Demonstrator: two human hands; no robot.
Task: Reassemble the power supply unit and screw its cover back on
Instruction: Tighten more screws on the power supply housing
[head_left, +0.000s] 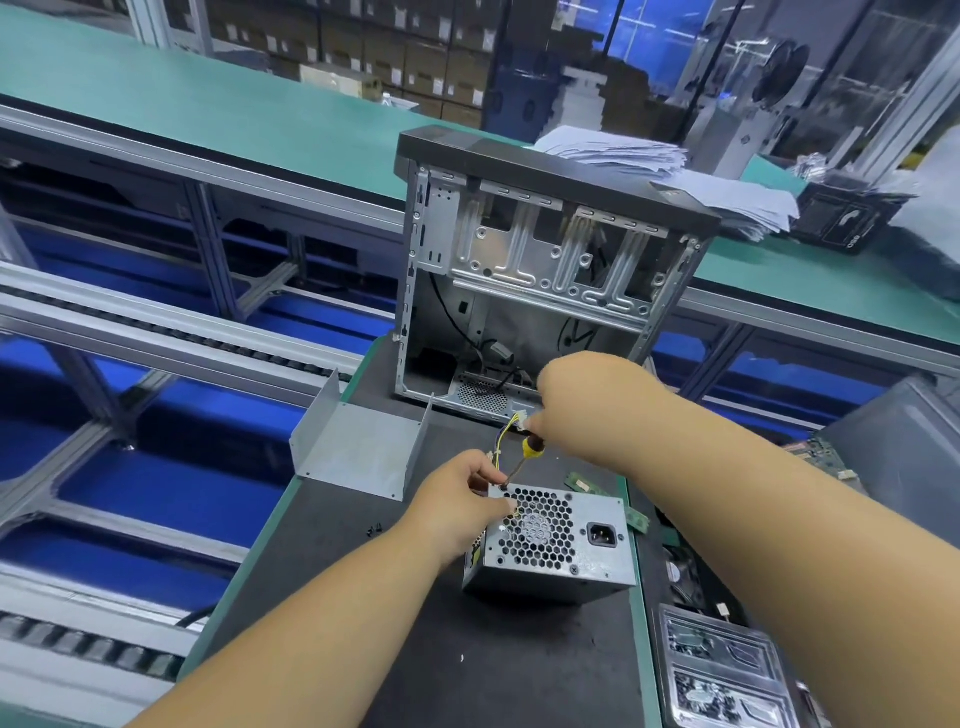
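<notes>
The grey power supply unit (558, 545) stands on the black mat with its honeycomb fan grille and power socket facing up. My right hand (582, 400) grips a screwdriver (522, 457) with a yellow and black handle, its tip at the unit's far left corner. My left hand (457, 506) rests on the unit's left edge, fingers pinching near the screwdriver tip; what they pinch is too small to see. Yellow and black wires (506, 428) rise behind the screwdriver. The bent metal cover (358, 449) lies apart to the left. Two loose black screws (375, 530) sit on the mat.
An open computer case (540, 270) stands upright behind the unit. Green circuit boards (587, 486) lie to the right, clear plastic trays (727, 670) at the lower right, and a paper stack (670, 171) on the green bench behind. Conveyor rails run on the left.
</notes>
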